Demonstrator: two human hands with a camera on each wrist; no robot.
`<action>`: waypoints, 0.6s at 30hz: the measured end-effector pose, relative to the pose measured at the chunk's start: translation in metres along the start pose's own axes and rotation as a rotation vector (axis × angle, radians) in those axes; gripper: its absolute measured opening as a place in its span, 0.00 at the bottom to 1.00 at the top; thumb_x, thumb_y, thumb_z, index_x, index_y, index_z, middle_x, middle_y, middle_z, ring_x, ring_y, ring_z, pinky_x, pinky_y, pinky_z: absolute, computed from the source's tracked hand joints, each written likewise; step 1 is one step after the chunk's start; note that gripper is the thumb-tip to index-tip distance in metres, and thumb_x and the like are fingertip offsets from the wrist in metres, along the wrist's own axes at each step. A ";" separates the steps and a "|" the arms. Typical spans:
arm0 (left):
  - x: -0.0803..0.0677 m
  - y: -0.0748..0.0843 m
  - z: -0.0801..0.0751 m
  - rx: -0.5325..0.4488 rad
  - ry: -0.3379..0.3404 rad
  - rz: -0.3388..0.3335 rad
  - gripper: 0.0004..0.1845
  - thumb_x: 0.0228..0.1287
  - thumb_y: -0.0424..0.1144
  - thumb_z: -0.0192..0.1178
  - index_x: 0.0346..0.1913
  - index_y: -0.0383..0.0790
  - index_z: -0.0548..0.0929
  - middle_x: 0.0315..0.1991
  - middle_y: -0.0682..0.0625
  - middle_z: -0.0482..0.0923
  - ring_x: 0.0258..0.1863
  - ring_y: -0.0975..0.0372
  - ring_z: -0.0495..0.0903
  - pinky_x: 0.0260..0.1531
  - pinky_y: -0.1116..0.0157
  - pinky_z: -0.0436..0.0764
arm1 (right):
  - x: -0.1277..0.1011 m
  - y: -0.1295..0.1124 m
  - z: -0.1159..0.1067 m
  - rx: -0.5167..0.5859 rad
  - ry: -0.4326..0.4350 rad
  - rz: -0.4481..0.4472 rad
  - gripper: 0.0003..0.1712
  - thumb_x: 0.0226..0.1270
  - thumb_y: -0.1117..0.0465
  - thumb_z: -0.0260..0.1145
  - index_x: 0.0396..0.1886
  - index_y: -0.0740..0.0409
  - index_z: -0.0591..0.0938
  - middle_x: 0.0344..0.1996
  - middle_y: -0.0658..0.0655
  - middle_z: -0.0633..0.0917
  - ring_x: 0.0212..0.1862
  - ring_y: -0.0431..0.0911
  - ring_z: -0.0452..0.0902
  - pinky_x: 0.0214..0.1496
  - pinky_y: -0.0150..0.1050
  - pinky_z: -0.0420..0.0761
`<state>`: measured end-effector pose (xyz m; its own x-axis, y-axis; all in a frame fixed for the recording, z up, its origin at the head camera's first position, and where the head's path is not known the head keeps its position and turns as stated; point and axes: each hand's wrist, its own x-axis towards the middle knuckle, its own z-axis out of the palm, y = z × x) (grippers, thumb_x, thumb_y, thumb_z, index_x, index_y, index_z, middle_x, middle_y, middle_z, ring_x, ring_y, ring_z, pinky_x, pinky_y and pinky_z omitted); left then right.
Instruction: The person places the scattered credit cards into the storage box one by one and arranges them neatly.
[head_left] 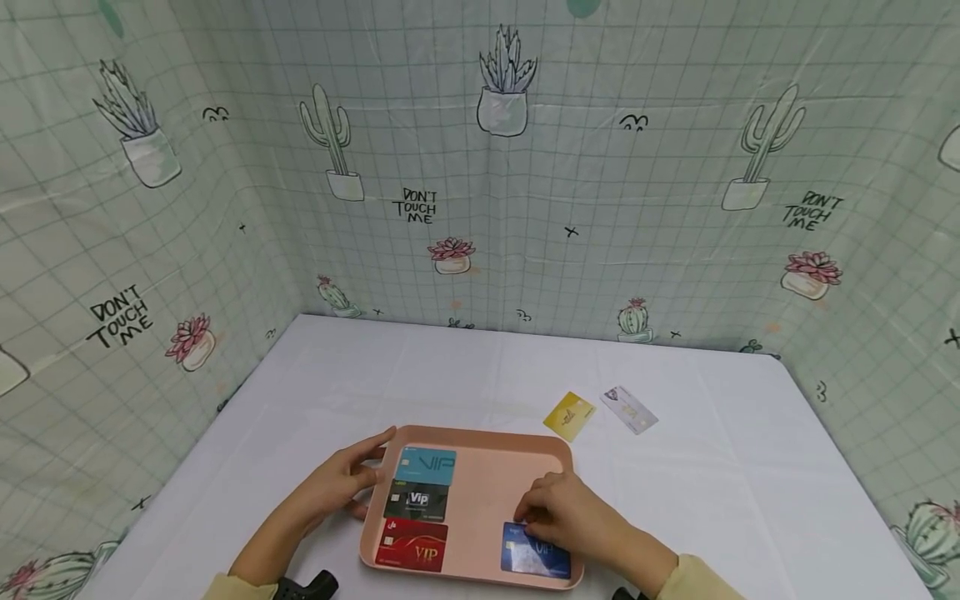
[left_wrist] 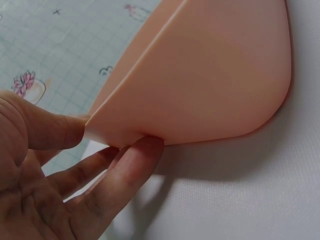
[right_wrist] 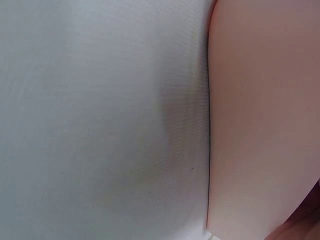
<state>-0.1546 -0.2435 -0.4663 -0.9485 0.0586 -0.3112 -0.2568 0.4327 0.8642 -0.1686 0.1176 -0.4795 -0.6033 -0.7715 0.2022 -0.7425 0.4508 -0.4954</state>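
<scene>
dark blue vip card (head_left: 536,556) lies flat in pink tray's (head_left: 487,483) near-right corner.

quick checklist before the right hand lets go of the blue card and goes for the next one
1. Blue card lies inside the pink tray, front right: ok.
2. Right hand fingers curled onto the card's top edge: ok.
3. Left hand steadies the tray's left rim, thumb and fingers on its edge: ok.
4. Teal card, black card, red card in one column, left side: ok.
5. Yellow card and white card lie on the table beyond the tray: ok.
6. Blue card fully flat: cannot tell.
</scene>
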 end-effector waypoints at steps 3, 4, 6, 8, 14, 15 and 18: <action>0.000 0.000 0.000 -0.003 -0.002 0.004 0.37 0.66 0.30 0.62 0.78 0.47 0.69 0.68 0.34 0.73 0.46 0.54 0.80 0.26 0.56 0.88 | 0.000 -0.001 -0.001 0.001 -0.008 0.014 0.06 0.61 0.64 0.76 0.35 0.48 0.90 0.32 0.42 0.87 0.37 0.30 0.76 0.41 0.27 0.78; -0.001 0.000 0.000 -0.004 -0.004 0.004 0.37 0.66 0.30 0.62 0.78 0.47 0.69 0.68 0.34 0.73 0.46 0.54 0.80 0.26 0.56 0.88 | 0.001 -0.001 -0.001 -0.001 -0.010 0.018 0.06 0.61 0.64 0.76 0.35 0.48 0.90 0.32 0.42 0.87 0.37 0.30 0.76 0.41 0.27 0.78; -0.001 0.001 -0.001 -0.005 -0.007 0.005 0.37 0.66 0.29 0.61 0.78 0.47 0.68 0.68 0.34 0.73 0.46 0.54 0.80 0.26 0.56 0.88 | 0.001 -0.001 -0.001 -0.005 -0.010 0.019 0.07 0.60 0.64 0.76 0.35 0.48 0.90 0.31 0.41 0.87 0.37 0.30 0.76 0.41 0.27 0.78; -0.001 0.002 -0.001 -0.008 -0.009 0.004 0.37 0.66 0.29 0.61 0.78 0.47 0.68 0.68 0.34 0.72 0.46 0.54 0.80 0.26 0.56 0.88 | 0.001 -0.001 -0.001 -0.006 -0.008 0.018 0.07 0.60 0.64 0.76 0.35 0.48 0.90 0.31 0.41 0.87 0.37 0.30 0.75 0.40 0.27 0.77; -0.001 0.001 -0.001 -0.015 -0.014 0.001 0.36 0.67 0.29 0.61 0.78 0.47 0.68 0.68 0.34 0.72 0.48 0.54 0.81 0.26 0.55 0.88 | 0.001 -0.001 -0.003 -0.032 -0.014 0.003 0.05 0.61 0.63 0.75 0.36 0.48 0.90 0.32 0.41 0.86 0.37 0.30 0.76 0.41 0.27 0.77; -0.001 0.001 -0.001 -0.014 -0.013 0.002 0.36 0.67 0.29 0.61 0.78 0.47 0.68 0.68 0.34 0.72 0.48 0.54 0.81 0.26 0.55 0.88 | 0.001 -0.001 -0.003 -0.033 -0.015 0.000 0.04 0.62 0.62 0.74 0.36 0.48 0.90 0.32 0.40 0.87 0.38 0.31 0.77 0.41 0.28 0.78; -0.001 -0.001 -0.001 -0.012 -0.011 0.002 0.36 0.67 0.30 0.61 0.78 0.47 0.68 0.68 0.34 0.72 0.49 0.54 0.81 0.26 0.55 0.88 | 0.001 -0.001 -0.003 -0.011 -0.005 -0.003 0.03 0.65 0.61 0.72 0.36 0.47 0.90 0.33 0.40 0.86 0.39 0.31 0.77 0.42 0.28 0.78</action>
<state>-0.1540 -0.2445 -0.4664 -0.9469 0.0697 -0.3138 -0.2570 0.4222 0.8693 -0.1695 0.1182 -0.4761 -0.5993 -0.7752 0.1996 -0.7477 0.4529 -0.4857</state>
